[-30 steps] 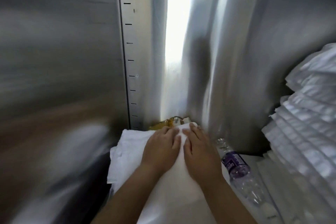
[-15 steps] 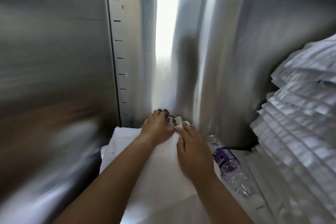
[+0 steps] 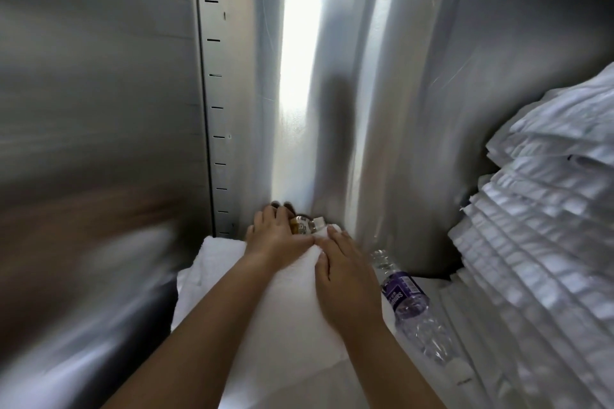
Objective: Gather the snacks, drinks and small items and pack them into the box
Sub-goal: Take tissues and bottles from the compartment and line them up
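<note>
Two bare forearms reach in from 6 o'clock over a folded white towel (image 3: 289,315), soft and thick, its surface smooth. The right hand (image 3: 345,267) lies flat on the towel, palm down, fingers straight and close together. At 4 o'clock of that hand a clear plastic water bottle (image 3: 403,295) lies on its side, ribbed and crinkled, with a purple label, cap end pointing to the back. It is just beside the towel.

At 3 o'clock stands a tall stack of towels (image 3: 538,242), white and ridged, folded edges facing in.

The left hand (image 3: 275,236) reaches further, to the towel's far edge, fingers bent down over it. Against its fingers, at 12 o'clock of the right hand, lies a small bottle (image 3: 304,225) of amber liquid with a pale label and a white cap, tipped on its side in the back corner. Whether the left hand grips it cannot be told.

Behind and around rise brushed metal walls (image 3: 99,76), grey and streaked, with a bright glare at 12 o'clock. A vertical strip (image 3: 216,93) with short dark slots runs up at 11 o'clock.
</note>
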A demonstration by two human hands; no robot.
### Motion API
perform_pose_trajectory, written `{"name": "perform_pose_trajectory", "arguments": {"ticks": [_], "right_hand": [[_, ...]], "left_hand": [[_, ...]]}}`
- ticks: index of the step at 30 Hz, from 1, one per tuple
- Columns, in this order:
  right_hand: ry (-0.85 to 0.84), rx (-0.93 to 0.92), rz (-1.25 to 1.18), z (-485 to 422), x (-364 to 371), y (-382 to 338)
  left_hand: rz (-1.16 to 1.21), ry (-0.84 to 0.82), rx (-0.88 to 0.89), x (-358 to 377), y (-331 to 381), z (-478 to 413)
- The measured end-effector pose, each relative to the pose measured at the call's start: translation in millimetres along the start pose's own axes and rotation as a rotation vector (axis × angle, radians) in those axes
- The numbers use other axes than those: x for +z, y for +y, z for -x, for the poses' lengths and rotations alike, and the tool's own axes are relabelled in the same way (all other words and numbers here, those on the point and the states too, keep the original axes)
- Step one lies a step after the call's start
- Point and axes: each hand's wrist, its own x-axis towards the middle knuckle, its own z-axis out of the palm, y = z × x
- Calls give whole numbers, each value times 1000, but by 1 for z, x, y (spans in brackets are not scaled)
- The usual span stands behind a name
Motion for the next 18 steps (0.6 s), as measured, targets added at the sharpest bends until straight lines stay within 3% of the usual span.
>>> {"name": "perform_pose_trajectory", "arguments": {"ticks": [7, 15, 18], "right_hand": [[18, -18, -8, 2, 1, 1], [19, -33, -4, 3, 0, 2], [25, -33, 7, 2, 2, 3]], "left_hand": [[103, 39, -116, -4, -3, 1], [-43, -358, -252, -22, -5, -11], [-71, -407, -243, -27, -9, -16]]}}
